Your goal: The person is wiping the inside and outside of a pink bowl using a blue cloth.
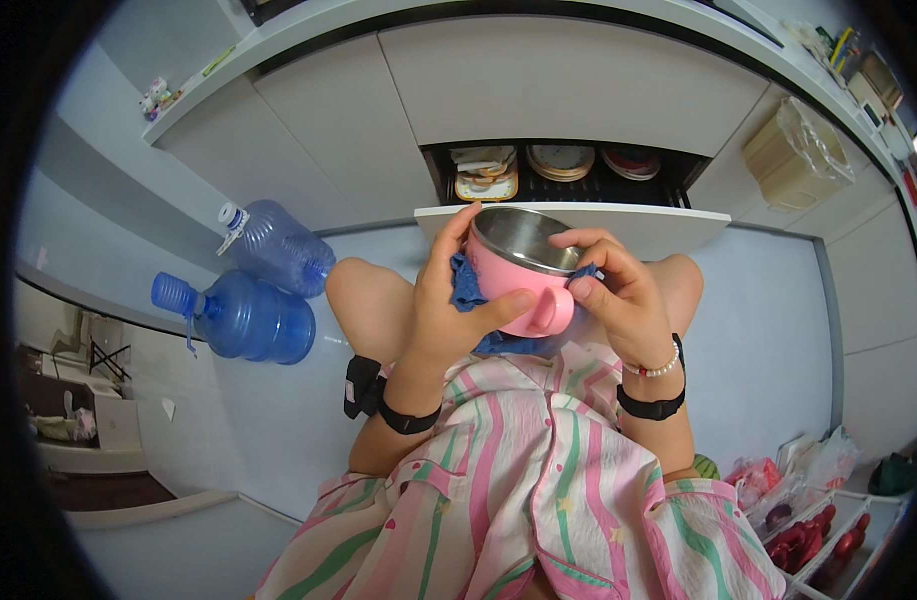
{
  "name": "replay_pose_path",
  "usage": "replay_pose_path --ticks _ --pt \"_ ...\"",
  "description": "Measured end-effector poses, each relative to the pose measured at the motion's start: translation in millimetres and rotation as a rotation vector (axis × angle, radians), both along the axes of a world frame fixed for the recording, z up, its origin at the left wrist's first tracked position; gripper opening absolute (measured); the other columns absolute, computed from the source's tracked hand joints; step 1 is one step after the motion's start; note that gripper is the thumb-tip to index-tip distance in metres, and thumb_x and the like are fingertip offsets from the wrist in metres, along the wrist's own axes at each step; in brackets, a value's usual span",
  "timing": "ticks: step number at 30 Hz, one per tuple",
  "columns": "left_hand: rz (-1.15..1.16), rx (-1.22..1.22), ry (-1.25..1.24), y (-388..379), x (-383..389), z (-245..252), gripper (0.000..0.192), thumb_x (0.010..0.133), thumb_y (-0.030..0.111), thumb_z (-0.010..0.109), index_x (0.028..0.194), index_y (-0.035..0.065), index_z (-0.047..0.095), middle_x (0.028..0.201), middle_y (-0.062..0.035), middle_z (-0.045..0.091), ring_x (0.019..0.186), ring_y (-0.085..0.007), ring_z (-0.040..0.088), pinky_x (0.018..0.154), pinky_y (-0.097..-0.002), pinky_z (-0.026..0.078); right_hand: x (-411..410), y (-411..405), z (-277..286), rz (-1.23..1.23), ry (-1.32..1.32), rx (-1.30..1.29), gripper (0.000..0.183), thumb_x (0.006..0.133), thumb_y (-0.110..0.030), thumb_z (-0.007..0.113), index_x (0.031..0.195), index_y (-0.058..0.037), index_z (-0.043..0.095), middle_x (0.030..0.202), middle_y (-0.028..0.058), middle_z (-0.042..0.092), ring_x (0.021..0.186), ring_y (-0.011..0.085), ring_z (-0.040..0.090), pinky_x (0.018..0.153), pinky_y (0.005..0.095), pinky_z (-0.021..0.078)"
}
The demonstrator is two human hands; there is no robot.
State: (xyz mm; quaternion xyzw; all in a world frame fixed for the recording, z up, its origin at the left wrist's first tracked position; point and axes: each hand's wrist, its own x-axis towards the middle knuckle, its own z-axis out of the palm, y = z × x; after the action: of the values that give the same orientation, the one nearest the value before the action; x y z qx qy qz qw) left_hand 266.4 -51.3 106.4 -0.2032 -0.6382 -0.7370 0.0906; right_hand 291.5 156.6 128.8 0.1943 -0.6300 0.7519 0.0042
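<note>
A pink bowl with a steel inside and a handle is tilted between my hands, above my lap. My left hand holds its left side, thumb across the front and fingers at the rim. A blue cloth is bunched between that palm and the bowl and hangs beneath it. My right hand pinches a bit of the same cloth at the bowl's right rim, above the handle.
Before me a low drawer stands pulled out, with stacked plates and dishes inside. Two large plastic water bottles lie at the left. A bin hangs at the right; a rack with bags is at lower right.
</note>
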Motion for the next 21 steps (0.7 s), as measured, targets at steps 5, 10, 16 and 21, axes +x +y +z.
replay_pose_path --ticks 5,10,16,21 --pt "0.059 -0.231 0.074 4.8 5.7 3.6 0.089 0.073 0.025 0.084 0.143 -0.0028 0.037 0.127 -0.0151 0.055 0.118 -0.0226 0.053 0.101 -0.035 0.042 -2.8 1.4 -11.5 -0.136 -0.059 0.019 0.023 0.088 -0.019 0.073 0.081 -0.0025 0.058 0.118 0.0107 0.058 0.099 0.0114 0.052 0.08 0.0246 0.044" --pt "0.049 -0.228 0.044 -2.4 1.6 6.7 0.088 0.073 0.025 0.084 0.142 -0.0027 0.038 0.124 -0.0155 0.057 0.117 -0.022 0.054 0.101 -0.0347 0.042 -0.2 -3.3 4.9 -0.126 0.029 0.067 0.022 0.089 -0.018 0.072 0.081 -0.001 0.059 0.114 0.0099 0.059 0.096 0.0116 0.053 0.079 0.0246 0.0437" --pt "0.003 -0.188 -0.006 0.6 1.8 12.4 0.087 0.073 0.024 0.085 0.142 -0.0034 0.038 0.124 -0.0164 0.057 0.116 -0.0222 0.055 0.101 -0.0347 0.042 -1.8 -2.6 -4.8 -0.148 -0.009 0.046 0.024 0.09 -0.018 0.071 0.079 -0.0007 0.059 0.099 0.0058 0.06 0.085 0.0094 0.051 0.072 0.0231 0.0407" --pt "0.066 -0.313 0.084 4.8 4.5 6.9 0.088 0.073 0.024 0.085 0.142 -0.0029 0.038 0.124 -0.0165 0.057 0.115 -0.0223 0.055 0.1 -0.0346 0.043 -6.3 9.8 -12.7 -0.127 -0.079 0.152 0.026 0.09 -0.019 0.071 0.077 -0.002 0.057 0.087 0.0014 0.057 0.078 0.0064 0.047 0.067 0.0222 0.0375"
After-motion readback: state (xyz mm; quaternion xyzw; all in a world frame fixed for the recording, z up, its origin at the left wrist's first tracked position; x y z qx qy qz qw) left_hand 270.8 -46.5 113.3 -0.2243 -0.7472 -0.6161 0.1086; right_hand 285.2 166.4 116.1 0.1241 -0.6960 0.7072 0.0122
